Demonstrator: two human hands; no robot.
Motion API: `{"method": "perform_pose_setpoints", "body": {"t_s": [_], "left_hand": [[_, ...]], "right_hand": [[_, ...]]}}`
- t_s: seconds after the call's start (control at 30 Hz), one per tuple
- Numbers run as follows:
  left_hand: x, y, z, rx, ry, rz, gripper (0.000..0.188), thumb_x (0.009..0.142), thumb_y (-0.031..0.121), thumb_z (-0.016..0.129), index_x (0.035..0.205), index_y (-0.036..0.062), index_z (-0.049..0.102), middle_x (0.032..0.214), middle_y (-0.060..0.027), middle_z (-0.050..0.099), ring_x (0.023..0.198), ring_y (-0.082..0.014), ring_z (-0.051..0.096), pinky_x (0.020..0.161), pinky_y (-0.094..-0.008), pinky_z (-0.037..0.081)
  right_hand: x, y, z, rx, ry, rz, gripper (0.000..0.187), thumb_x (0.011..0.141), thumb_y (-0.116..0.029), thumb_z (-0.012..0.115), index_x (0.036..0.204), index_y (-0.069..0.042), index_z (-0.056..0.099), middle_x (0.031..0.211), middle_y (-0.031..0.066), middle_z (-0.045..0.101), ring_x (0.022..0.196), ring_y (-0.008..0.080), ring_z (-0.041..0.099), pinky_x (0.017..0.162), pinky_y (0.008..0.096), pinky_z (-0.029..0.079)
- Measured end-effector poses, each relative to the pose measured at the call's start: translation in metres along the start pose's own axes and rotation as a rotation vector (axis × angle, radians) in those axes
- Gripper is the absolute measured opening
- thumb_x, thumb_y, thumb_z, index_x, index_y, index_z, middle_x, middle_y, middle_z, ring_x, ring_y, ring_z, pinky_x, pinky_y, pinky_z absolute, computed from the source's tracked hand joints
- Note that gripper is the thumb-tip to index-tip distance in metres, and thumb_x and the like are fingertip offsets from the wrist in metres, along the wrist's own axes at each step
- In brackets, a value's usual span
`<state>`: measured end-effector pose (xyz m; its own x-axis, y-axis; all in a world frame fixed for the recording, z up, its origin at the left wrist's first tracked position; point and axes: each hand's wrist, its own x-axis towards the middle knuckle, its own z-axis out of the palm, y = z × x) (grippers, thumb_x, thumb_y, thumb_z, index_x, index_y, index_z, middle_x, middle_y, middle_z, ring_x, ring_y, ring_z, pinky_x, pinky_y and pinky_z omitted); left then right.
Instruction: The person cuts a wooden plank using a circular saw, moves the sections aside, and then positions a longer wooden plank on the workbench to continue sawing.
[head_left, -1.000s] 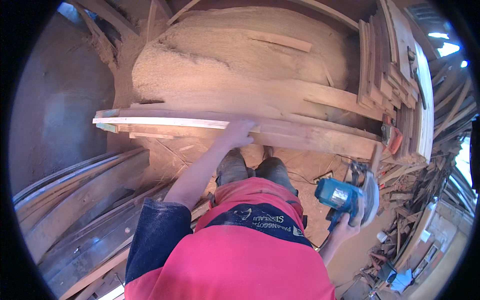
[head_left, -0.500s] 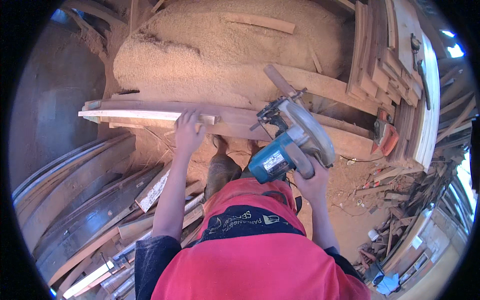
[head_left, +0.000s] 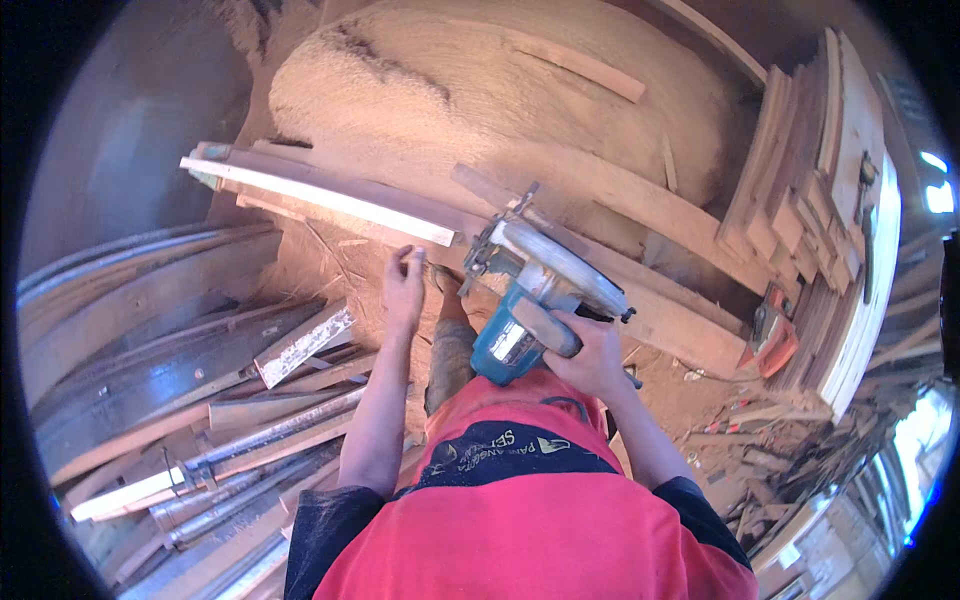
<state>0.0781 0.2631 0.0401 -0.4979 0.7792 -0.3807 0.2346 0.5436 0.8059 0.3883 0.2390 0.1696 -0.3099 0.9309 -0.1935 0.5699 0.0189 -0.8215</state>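
Observation:
My right hand [head_left: 590, 357] is wrapped round the rear handle of a circular saw [head_left: 520, 322] with a blue-green motor housing and a grey blade guard. The saw is tilted, its front end close to the right end of a narrow, pale wooden strip [head_left: 330, 201]. That strip lies along the near edge of a longer brown board [head_left: 350, 186]. Just below the strip's right end, my left hand [head_left: 403, 290] hangs apart from the wood, fingers loosely bent and nothing seen in them. Whether the blade touches any wood is hidden.
Behind the boards rises a heap of sawdust [head_left: 400, 95] with a loose plank [head_left: 580, 68] on it. Stacked boards [head_left: 800, 200] stand at the right, an orange power tool [head_left: 770, 335] beside them. Timber offcuts [head_left: 240, 410] crowd the left.
My left hand has come off the pale strip and drawn back toward me. My right hand has carried the saw left, closer to the strip's end. The whole view has turned slightly.

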Motion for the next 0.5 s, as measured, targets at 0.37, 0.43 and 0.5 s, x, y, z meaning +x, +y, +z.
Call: {"method": "perform_pose_setpoints", "body": {"t_s": [0.37, 0.43, 0.5], "left_hand": [[0.003, -0.022, 0.011, -0.263, -0.059, -0.154, 0.056, 0.097, 0.04, 0.061, 0.137, 0.0015, 0.06, 0.104, -0.0092, 0.072, 0.088, -0.0124, 0.064, 0.073, -0.027, 0.053], [0.0, -0.013, 0.011, -0.245, -0.064, -0.163, 0.055, 0.097, 0.037, 0.06, 0.139, 0.0008, 0.059, 0.109, -0.0103, 0.072, 0.092, -0.014, 0.065, 0.079, -0.0275, 0.052], [0.0, -0.002, 0.006, -0.225, -0.069, -0.164, 0.055, 0.097, 0.034, 0.06, 0.141, 0.0001, 0.057, 0.113, -0.0114, 0.072, 0.096, -0.0156, 0.066, 0.085, -0.0279, 0.052]], "right_hand": [[0.031, 0.02, 0.049, 0.089, -0.217, -0.122, 0.05, 0.069, -0.019, 0.077, 0.115, -0.002, 0.07, 0.103, 0.0222, 0.073, 0.093, 0.036, 0.072, 0.083, 0.0413, 0.057], [0.034, 0.026, 0.049, 0.092, -0.237, -0.103, 0.05, 0.069, -0.017, 0.076, 0.116, -0.001, 0.069, 0.104, 0.0225, 0.072, 0.096, 0.0359, 0.072, 0.085, 0.0414, 0.057], [0.038, 0.02, 0.046, 0.105, -0.271, -0.077, 0.05, 0.069, -0.017, 0.076, 0.116, 0.0, 0.069, 0.105, 0.0227, 0.072, 0.097, 0.036, 0.072, 0.086, 0.0414, 0.057]]}}
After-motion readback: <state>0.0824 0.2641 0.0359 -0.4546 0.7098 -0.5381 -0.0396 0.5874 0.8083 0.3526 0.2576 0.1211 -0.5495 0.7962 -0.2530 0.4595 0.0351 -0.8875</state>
